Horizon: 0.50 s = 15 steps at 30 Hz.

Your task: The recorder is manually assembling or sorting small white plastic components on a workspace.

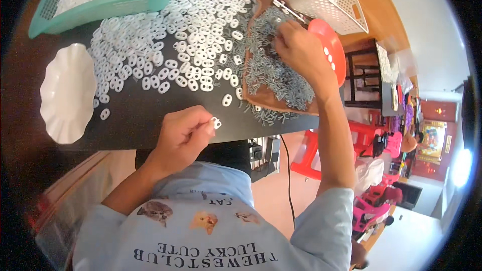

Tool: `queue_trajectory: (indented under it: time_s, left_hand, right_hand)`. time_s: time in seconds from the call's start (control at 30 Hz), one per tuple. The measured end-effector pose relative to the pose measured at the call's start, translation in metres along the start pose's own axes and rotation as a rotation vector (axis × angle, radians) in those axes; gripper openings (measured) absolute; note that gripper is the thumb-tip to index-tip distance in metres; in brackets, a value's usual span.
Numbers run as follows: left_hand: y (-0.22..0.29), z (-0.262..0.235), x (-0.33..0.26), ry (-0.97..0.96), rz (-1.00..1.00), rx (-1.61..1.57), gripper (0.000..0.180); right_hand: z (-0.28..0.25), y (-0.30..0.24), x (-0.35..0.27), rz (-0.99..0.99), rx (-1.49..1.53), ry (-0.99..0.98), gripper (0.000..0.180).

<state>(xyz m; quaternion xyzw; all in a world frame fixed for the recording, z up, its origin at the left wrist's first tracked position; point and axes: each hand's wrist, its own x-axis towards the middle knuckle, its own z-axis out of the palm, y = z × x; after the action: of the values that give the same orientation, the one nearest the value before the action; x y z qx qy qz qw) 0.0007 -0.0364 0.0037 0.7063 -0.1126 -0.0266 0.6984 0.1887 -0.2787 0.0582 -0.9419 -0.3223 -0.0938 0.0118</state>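
Observation:
My left hand [185, 133] is closed in a pinch near the table's front edge, with a small white two-hole plastic piece [216, 123] sticking out from its fingertips. My right hand [300, 47] reaches over a heap of small grey pin-like pieces [286, 83] in a shallow brown tray [263, 101]. Its fingers curl down together at the heap, and what is between them is hidden. Many loose white two-hole pieces [201, 35] lie spread across the dark table [135, 128], left of the grey heap.
A green basket [113, 5] of white pieces stands at the far left, near a white scalloped dish [69, 93]. An orange-red plate [331, 45] with a few white pieces and a white perforated basket [326, 0] sit beyond the tray. A black cable [288, 170] hangs below the table.

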Motion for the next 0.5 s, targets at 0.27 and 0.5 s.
queue_trajectory:
  time_s: [0.27, 0.5]
  left_hand:
    - [0.018, -0.003, -0.001, 0.019, -0.147, -0.251, 0.019]
    - [0.027, 0.008, 0.019, 0.070, -0.139, -0.405, 0.028]
  right_hand:
    - [-0.035, -0.047, -0.023, 0.159, 0.492, 0.044, 0.009]
    - [-0.044, -0.104, -0.052, 0.046, 0.775, -0.062, 0.009]
